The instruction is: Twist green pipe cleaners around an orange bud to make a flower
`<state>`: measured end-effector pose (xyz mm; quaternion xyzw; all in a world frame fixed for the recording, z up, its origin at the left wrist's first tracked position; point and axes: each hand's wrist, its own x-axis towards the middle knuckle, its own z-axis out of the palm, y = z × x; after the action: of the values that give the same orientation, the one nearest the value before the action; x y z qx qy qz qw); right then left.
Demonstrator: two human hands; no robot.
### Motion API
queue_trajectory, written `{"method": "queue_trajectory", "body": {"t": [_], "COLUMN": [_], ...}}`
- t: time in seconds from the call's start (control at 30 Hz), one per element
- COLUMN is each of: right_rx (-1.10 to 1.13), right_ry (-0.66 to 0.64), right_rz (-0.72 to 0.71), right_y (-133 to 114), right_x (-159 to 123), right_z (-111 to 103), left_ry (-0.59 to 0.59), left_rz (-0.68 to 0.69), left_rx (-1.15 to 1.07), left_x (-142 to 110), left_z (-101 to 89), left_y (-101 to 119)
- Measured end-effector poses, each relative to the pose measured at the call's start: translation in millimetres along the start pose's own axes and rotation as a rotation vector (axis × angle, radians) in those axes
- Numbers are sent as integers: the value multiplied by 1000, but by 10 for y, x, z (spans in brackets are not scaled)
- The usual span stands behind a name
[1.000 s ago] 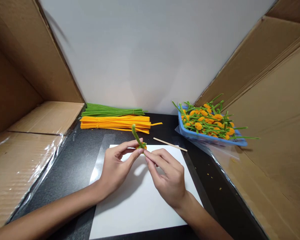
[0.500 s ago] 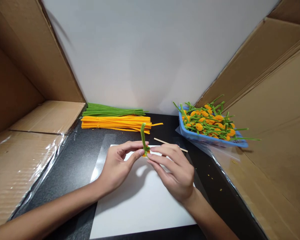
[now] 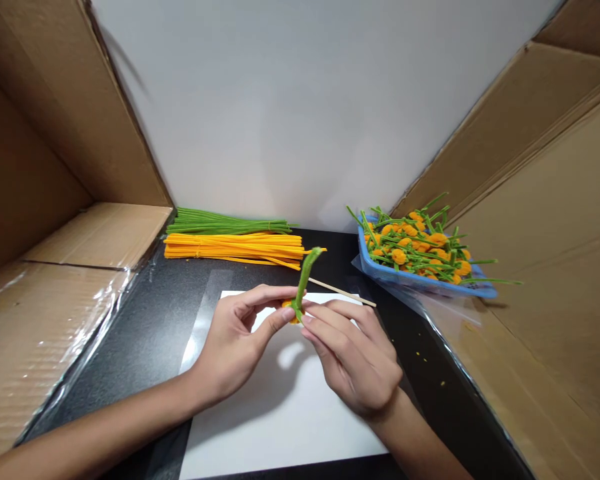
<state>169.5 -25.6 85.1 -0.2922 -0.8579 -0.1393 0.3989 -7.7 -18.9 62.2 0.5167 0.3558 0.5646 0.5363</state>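
Above the white sheet, a small pipe-cleaner pumpkin with an orange body and a green stem is between my hands. My left hand pinches its orange body from the left, thumb in front and fingers behind. My right hand closes its fingertips on the green part at the pumpkin's right side. The green stem stands up and leans right at its tip. Fingers cover much of the orange body.
Behind lie a bundle of green pipe cleaners and one of orange pipe cleaners. A thin wooden stick lies beyond my right hand. At right, a blue basket holds several orange-and-green pieces. Cardboard walls flank the black table.
The pumpkin has moved slightly right and its green stem has tipped from nearly upright toward the right. My right hand has shifted a little right and down with it.
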Motion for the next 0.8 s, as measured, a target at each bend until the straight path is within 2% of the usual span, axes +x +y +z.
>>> {"method": "queue_trajectory", "body": {"t": [0.27, 0.43, 0.57, 0.7, 0.8], "right_rx": [271, 373, 341, 341, 324], "right_ry": [80, 66, 84, 57, 47], "right_rz": [269, 389, 378, 365, 340], "right_y": [-119, -126, -145, -166, -149], "right_x": [-19, -4, -36, -79, -93], "right_z": [85, 123, 172, 224, 239], "left_ry": [30, 33, 67, 79, 37], "left_rz": [28, 39, 16, -107, -210], "left_rx": [-32, -11, -44, -206, -312], "left_x": [-15, 9, 33, 56, 57], "left_z": [-1, -15, -23, -22, -12], "left_y": [-12, -68, -131, -191, -191]}}
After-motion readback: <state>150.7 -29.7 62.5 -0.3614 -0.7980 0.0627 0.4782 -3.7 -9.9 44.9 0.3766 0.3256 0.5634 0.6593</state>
